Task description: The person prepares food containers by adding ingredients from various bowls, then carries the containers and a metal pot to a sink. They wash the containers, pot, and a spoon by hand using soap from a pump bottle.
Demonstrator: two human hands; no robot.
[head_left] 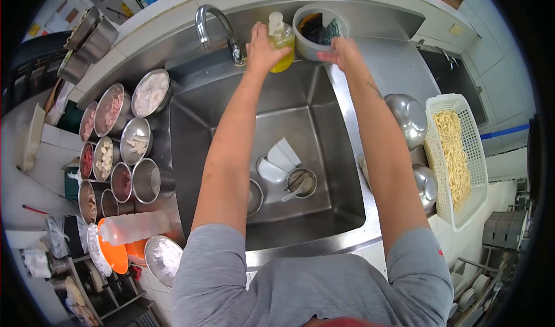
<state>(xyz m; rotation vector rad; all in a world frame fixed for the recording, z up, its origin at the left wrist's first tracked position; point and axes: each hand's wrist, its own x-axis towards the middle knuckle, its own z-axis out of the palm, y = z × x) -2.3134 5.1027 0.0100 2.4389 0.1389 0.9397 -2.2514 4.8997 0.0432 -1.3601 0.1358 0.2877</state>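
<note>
We have both hands at the back edge of the sink, among the washing supplies. Our left hand is at the pump bottle, its thumb across the front and its fingers spread along the side; we cannot tell whether that grip is firm or only a light touch. Our right hand is at the near right side of the round plastic tub, with the fingers loosely bent by the wall, and whether they press on it we cannot tell either. The step looks like handling or placing these two containers. Any shift of either one would call for a surer hold low on its body, with the bottle kept upright and the tub level.

The bottle stands just beside the tub, between it and the curved faucet. It is see-through, with yellow-green liquid inside and a whitish pump head on top. The tub is pale and cloudy, open at the top, and holds a dark green scouring pad and other dark pieces that we cannot make out. Down in the sink, white dishes lie near a small metal bowl with a white spoon in it.
</note>
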